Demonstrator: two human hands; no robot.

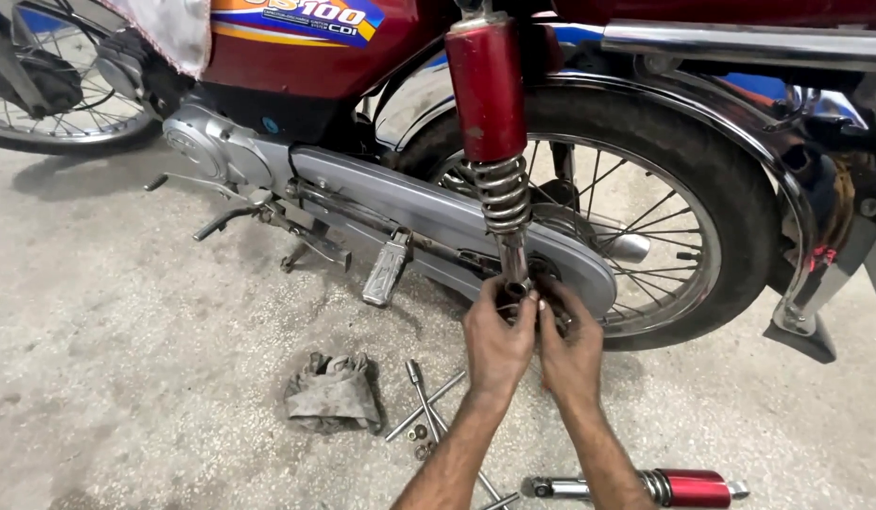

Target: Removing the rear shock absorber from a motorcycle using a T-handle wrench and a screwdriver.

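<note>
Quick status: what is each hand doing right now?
Left hand: closed around the lower end of the mounted shock absorber.
Right hand: fingers curled at the same lower mount; exactly what it grips cannot be told.

Lower eye of the upright red shock absorber with chrome coil spring (490,123): covered by the left hand (497,342) and right hand (570,351); the fingers' hold cannot be made out. Its top mount: cut off by the upper edge. Second red-and-chrome shock absorber lying on the concrete floor (688,487): partly behind the right forearm. Front spoked wheel (51,90): cropped at the left edge. Small nuts and washers beside the crossed steel wrenches (428,406): too small to tell apart.
</note>
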